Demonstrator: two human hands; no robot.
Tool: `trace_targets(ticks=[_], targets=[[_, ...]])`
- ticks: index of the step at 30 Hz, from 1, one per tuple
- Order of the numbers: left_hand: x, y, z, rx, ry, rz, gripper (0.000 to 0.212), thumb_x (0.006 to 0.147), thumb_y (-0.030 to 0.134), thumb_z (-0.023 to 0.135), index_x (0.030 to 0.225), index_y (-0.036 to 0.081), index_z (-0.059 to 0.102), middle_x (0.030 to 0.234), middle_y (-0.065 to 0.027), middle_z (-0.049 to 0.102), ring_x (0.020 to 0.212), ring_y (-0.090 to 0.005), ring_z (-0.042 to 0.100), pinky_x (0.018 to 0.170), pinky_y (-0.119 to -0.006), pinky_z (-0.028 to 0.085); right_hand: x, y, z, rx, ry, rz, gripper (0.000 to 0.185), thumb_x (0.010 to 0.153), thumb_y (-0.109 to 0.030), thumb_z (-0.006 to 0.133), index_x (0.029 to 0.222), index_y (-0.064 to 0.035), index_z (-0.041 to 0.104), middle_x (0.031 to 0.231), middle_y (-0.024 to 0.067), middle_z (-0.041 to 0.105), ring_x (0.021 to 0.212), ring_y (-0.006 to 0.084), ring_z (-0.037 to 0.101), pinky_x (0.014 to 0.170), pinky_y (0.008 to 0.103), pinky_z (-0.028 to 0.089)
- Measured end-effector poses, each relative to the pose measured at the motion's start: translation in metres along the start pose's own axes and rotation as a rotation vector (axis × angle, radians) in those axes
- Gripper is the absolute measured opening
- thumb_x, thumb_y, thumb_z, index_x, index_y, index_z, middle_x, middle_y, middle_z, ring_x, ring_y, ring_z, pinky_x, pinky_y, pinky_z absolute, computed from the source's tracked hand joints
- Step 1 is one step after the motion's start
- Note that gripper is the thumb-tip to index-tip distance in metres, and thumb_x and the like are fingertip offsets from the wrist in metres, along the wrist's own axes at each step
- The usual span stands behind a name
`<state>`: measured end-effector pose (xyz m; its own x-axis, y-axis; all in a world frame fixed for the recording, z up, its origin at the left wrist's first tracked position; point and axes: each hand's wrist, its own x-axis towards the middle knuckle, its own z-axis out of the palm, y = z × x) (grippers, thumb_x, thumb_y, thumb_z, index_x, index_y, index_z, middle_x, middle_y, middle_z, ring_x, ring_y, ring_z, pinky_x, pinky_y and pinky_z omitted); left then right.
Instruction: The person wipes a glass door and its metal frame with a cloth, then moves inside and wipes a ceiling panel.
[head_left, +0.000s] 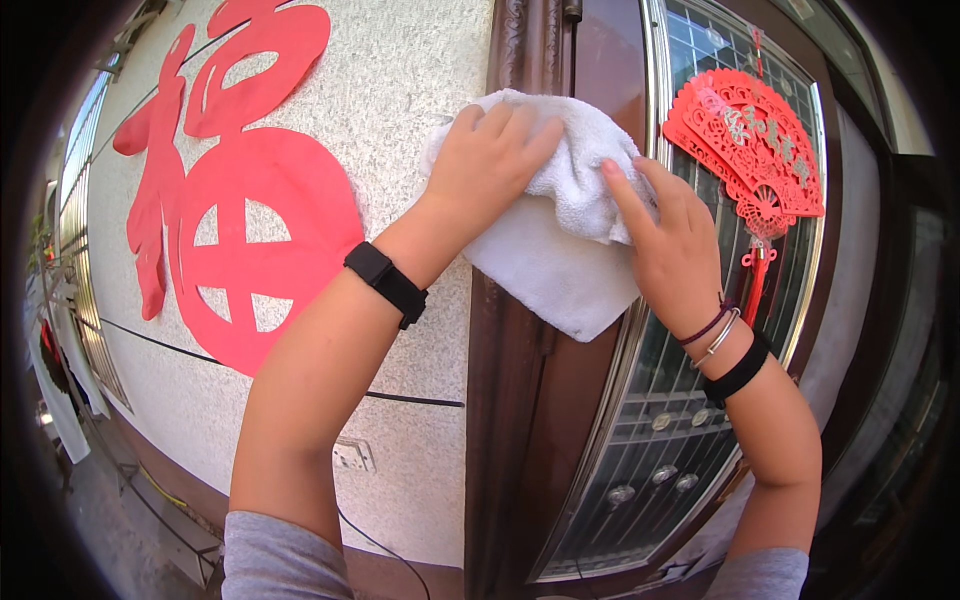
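A white terry cloth (555, 262) is bunched at its top against the dark brown door frame (502, 420), and one corner hangs down. My left hand (499, 146) lies over the cloth's upper left part with its fingers bent into the folds. At the cloth's right edge, my right hand (675, 232) holds the bunched fabric with its fingers. The frame's surface behind the cloth is hidden. Both wrists wear black bands, and the right one also has a bracelet.
A large red paper character (270, 172) is fixed to the rough white wall (412, 480). A red fan ornament (757, 142) with a tassel hangs on the barred glass door panel (660, 450). Low on the wall is an outlet (354, 455), with a dark cable (386, 544) below.
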<state>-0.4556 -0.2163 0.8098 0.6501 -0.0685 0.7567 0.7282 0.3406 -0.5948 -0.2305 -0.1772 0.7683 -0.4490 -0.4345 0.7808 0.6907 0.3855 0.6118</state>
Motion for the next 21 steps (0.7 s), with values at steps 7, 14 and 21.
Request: trace_targets(ticks=[7, 14, 21], targets=[[-0.017, 0.014, 0.023, 0.000, -0.104, 0.041, 0.036, 0.078, 0.016, 0.054, 0.114, 0.008, 0.057, 0.105, -0.0036, 0.057, 0.099, -0.0188, 0.053, 0.086, -0.034, 0.041, -0.060, -0.032, 0.036, 0.258, -0.380, 0.042, 0.063, 0.075, -0.017, 0.066, 0.131, 0.0013, 0.044, 0.135, 0.0161, 0.042, 0.110, 0.0288, 0.049, 0.091, 0.0388, 0.043], [-0.019, 0.023, 0.017, -0.095, -0.179, -0.027, 0.049, 0.074, 0.014, 0.060, 0.121, 0.002, 0.054, 0.116, -0.0133, 0.056, 0.109, -0.0291, 0.051, 0.099, -0.041, 0.038, -0.067, -0.057, 0.035, 0.294, -0.362, 0.175, 0.095, 0.067, -0.039, 0.078, 0.133, 0.0121, 0.034, 0.143, 0.0266, 0.029, 0.124, 0.0388, 0.037, 0.104, 0.0423, 0.035], [-0.029, 0.011, -0.007, -0.393, -0.333, -0.014, 0.082, 0.068, 0.030, 0.075, 0.135, 0.000, 0.041, 0.139, -0.0221, 0.040, 0.132, -0.0393, 0.033, 0.109, -0.050, 0.027, -0.065, -0.025, 0.047, 0.217, -0.319, 0.092, 0.065, 0.072, -0.016, 0.069, 0.130, 0.0027, 0.044, 0.140, 0.0188, 0.040, 0.123, 0.0371, 0.041, 0.103, 0.0421, 0.038]])
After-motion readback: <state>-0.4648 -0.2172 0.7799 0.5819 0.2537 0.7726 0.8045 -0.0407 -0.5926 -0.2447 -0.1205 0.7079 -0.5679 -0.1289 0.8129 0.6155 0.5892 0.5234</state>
